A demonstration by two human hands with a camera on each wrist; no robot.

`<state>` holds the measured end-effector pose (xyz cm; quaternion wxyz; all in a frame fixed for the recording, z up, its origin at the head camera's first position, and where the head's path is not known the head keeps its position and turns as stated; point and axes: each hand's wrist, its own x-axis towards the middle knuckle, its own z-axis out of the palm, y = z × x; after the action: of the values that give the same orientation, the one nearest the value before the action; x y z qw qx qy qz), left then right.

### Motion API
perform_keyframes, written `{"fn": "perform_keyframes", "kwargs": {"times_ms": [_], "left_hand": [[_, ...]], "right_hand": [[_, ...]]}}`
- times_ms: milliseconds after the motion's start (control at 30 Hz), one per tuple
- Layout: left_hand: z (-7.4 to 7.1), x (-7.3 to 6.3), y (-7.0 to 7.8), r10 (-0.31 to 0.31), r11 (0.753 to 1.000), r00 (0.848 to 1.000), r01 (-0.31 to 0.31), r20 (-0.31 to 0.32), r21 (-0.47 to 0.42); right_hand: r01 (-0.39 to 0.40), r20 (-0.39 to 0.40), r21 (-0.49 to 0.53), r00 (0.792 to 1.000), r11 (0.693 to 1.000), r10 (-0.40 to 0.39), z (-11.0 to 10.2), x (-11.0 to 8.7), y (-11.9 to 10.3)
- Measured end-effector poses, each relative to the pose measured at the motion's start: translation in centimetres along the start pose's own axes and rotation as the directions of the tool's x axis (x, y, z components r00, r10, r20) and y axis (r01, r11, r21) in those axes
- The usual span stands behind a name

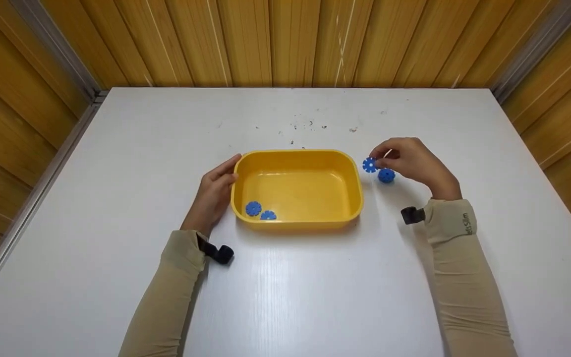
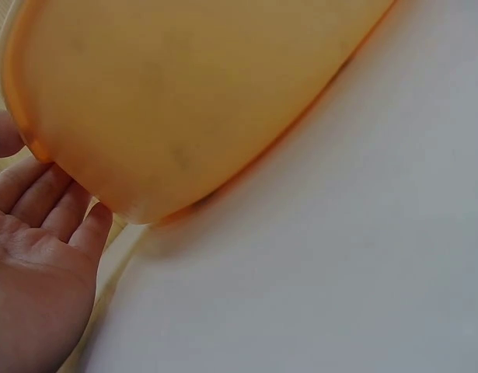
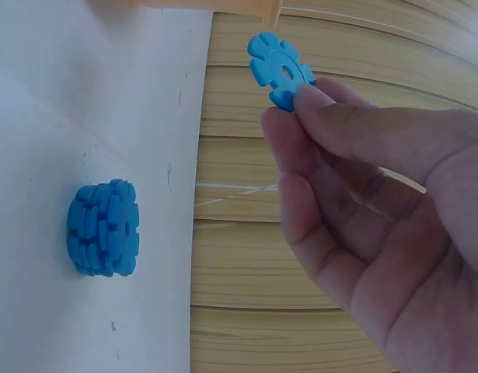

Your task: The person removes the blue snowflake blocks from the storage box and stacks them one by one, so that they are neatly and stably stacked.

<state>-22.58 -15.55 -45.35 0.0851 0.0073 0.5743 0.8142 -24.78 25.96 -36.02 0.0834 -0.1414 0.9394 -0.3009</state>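
A yellow plastic tub (image 1: pixel 295 225) stands mid-table. At its left end my left hand (image 1: pixel 213 191) holds it, thumb at the rim and fingers against the outer wall, as the left wrist view (image 2: pixel 44 249) also shows from below. Two blue notched discs (image 1: pixel 253 208) lie in the tub's near left corner. To the right of the tub, my right hand (image 1: pixel 409 158) pinches one blue snowflake disc (image 3: pixel 282 71) between thumb and fingers, above the table. Below that hand a short stack of similar discs (image 3: pixel 103 228) stands on the table.
The white table (image 1: pixel 117 198) carries small dark marks behind the tub. Yellow wood-patterned panels (image 1: pixel 246 44) rise along the back and both sides. Each wrist bears a small black camera, the right one (image 1: pixel 413 215) hanging inward from the sleeve.
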Motion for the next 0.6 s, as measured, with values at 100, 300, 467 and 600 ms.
{"fn": "perform_keyframes", "kwargs": {"times_ms": [100,300,467,600], "left_hand": [[-0.1,0.0,0.0,0.001,1.0,1.0,-0.001,0.004,0.01],[-0.2,0.0,0.0,0.006,1.0,1.0,-0.006,-0.008,0.021],[-0.3,-0.1,0.0,0.007,1.0,1.0,-0.006,-0.016,0.017],[-0.2,-0.1,0.0,0.002,1.0,1.0,-0.002,-0.016,0.016]], "right_hand": [[-0.009,-0.002,0.013,1.0,1.0,0.009,0.1,-0.2,0.5],[-0.044,-0.002,0.021,0.999,0.999,0.044,0.1,-0.3,1.5],[-0.072,0.012,0.024,0.997,0.997,0.071,0.1,-0.3,2.5],[-0.076,0.018,0.032,0.997,0.997,0.075,-0.1,-0.3,3.3]]}}
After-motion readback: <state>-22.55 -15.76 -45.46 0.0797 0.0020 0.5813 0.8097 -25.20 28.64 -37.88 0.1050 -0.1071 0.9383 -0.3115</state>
